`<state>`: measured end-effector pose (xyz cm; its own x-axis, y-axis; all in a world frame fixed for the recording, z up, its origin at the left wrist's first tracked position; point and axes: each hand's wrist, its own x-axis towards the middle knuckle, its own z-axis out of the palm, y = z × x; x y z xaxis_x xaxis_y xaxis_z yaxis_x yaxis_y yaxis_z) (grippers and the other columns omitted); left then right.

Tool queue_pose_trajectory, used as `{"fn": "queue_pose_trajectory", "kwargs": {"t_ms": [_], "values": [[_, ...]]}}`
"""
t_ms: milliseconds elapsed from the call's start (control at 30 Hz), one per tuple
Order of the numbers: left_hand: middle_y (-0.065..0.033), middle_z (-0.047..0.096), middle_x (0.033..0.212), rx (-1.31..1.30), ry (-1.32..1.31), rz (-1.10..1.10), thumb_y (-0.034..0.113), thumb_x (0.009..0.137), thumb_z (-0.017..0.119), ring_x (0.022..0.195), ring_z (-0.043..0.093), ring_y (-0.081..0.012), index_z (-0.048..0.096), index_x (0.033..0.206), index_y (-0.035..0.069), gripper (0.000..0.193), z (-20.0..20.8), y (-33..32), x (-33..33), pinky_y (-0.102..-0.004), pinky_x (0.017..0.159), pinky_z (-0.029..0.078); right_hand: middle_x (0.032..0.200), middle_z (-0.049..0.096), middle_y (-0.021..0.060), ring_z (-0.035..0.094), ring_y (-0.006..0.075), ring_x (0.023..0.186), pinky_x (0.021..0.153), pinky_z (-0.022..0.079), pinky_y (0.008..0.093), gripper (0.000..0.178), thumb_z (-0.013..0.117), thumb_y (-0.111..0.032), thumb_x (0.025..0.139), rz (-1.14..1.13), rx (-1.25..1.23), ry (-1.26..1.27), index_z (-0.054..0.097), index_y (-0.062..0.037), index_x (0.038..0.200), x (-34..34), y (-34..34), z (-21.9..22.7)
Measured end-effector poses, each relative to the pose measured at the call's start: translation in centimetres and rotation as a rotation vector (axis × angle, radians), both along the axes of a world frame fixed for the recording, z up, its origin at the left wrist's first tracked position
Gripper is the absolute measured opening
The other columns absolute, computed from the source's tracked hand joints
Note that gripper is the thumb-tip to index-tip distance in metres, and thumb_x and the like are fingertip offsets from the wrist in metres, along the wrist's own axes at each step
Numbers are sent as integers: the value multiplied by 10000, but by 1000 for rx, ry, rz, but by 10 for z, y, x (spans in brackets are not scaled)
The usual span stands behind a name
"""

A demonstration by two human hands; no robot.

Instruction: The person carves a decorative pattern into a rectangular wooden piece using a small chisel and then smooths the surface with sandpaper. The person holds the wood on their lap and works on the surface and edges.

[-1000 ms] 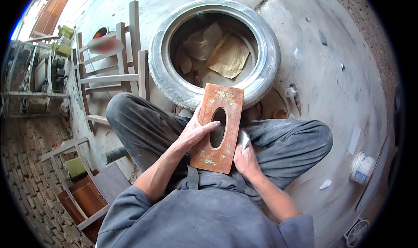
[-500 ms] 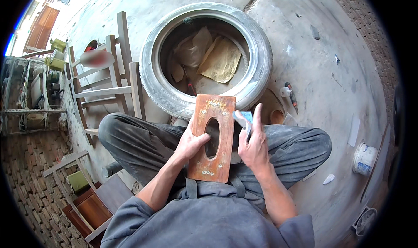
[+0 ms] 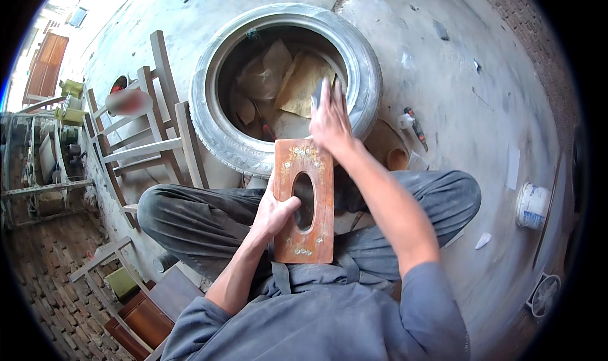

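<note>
I sit cross-legged on a concrete floor. My left hand (image 3: pixel 275 210) grips the left edge of a brown wooden board (image 3: pixel 322 171) with an oval hole and pale inlay; the board stands upright on my lap. My right hand (image 3: pixel 329 121) is stretched forward past the board's top, over the near rim of a worn tyre (image 3: pixel 212 126). Its fingers pinch a small grey piece (image 3: pixel 318 90); I cannot tell what it is. Crumpled brown paper sheets (image 3: pixel 304 82) lie inside the tyre.
An unpainted wooden chair frame (image 3: pixel 152 130) lies left of the tyre. A small bottle and a screwdriver (image 3: pixel 415 126) rest on the floor to the right, with a white tub (image 3: pixel 532 206) further right. Wooden pieces and a brick floor are at the lower left.
My right hand has left the board's right side and reached forward over the tyre's rim, carrying the small piece. The left hand still holds the board upright.
</note>
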<state>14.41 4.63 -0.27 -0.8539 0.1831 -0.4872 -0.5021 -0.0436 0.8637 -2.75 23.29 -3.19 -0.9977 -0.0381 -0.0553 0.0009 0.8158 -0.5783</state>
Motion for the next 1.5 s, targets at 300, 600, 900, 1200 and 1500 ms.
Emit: {"fn": "queue_pose_trajectory", "kwargs": {"t_ms": [300, 600, 900, 1200, 1500], "values": [[-117, 551, 1576, 54, -24, 11, 19, 871, 693, 1453, 522, -199, 272, 1712, -2, 941, 1, -1, -4, -363, 1242, 390, 1613, 525, 317, 528, 434, 1464, 1325, 300, 460, 853, 521, -88, 1048, -48, -283, 236, 21, 129, 1704, 22, 26, -3], [-127, 547, 1603, -35, -94, 1, 49, 891, 730, 1468, 522, -206, 283, 1709, -5, 934, 11, 4, -12, -375, 1247, 399, 1471, 624, 330, 621, 482, 1362, 1181, 501, 493, 691, 619, 51, 975, 18, -155, 320, 439, 31, 1642, 151, 16, 59], [-100, 587, 1528, -3, -31, 26, 139, 853, 740, 1412, 543, -201, 425, 1611, -11, 834, 6, 5, -8, -373, 1225, 403, 1513, 565, 392, 593, 512, 1397, 1152, 536, 503, 717, 662, -49, 997, 57, -3, 212, 354, 139, 1617, 146, -3, 46], [-126, 536, 1613, 8, -39, 34, 25, 829, 692, 1490, 504, -202, 267, 1716, -23, 985, 0, 5, -6, -346, 1247, 386, 1543, 514, 431, 581, 540, 1403, 1131, 563, 501, 683, 553, 22, 981, 57, -62, 99, 330, 186, 1605, 139, -3, 53], [-132, 542, 1599, -30, -32, 31, 12, 831, 684, 1486, 505, -211, 295, 1692, -33, 947, -1, 4, -7, -342, 1243, 386, 1481, 551, 454, 622, 545, 1349, 1115, 576, 503, 697, 579, 31, 963, 87, -18, 165, 341, 181, 1600, 147, -1, 54]]}}
